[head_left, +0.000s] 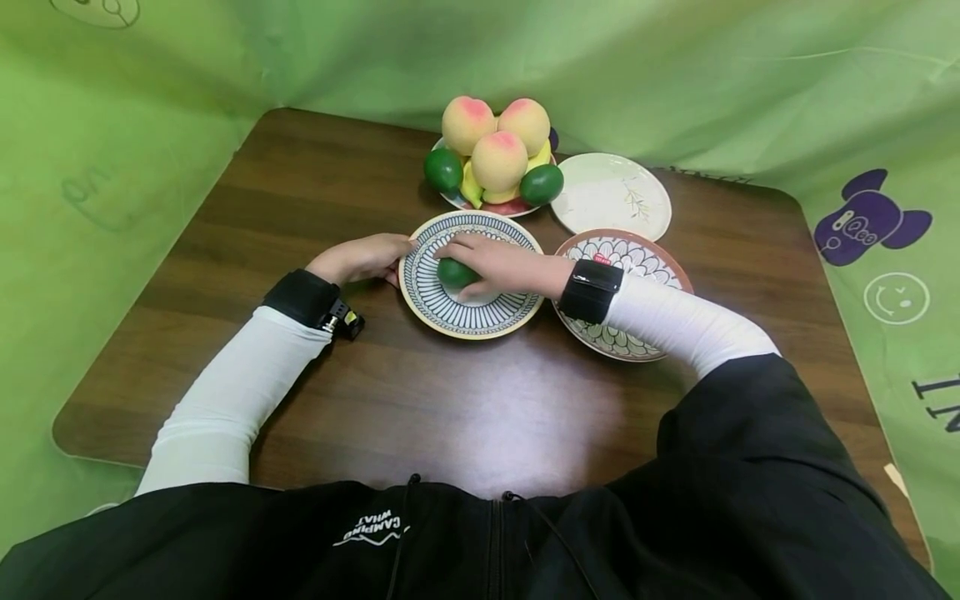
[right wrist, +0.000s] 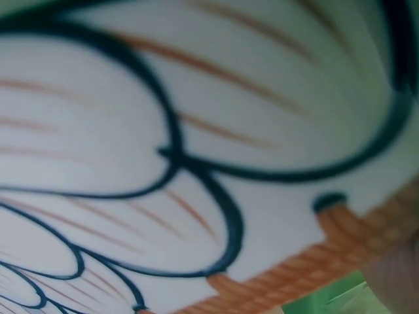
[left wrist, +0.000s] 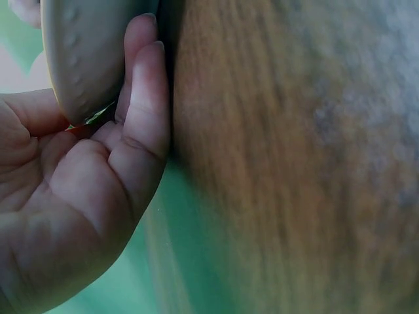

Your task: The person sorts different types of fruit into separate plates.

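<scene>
1. My right wrist camera sits very close over a plate (right wrist: 196, 131), which fills almost the whole picture and is blurred.
2. The plate's surface is white, drawn with dark blue looping outlines like petals, and thin orange-brown strokes run inside the loops.
3. Along the lower right runs the plate's rim (right wrist: 308, 268), an orange-brown band with a twisted, rope-like pattern.
4. A small dark blue mark sits just above that rim on the right.
5. Below the rim, at the bottom edge, shows a sliver of green cloth (right wrist: 327, 302).
6. In the bottom right corner is a blurred, skin-toned patch; I cannot tell what it is.
</scene>
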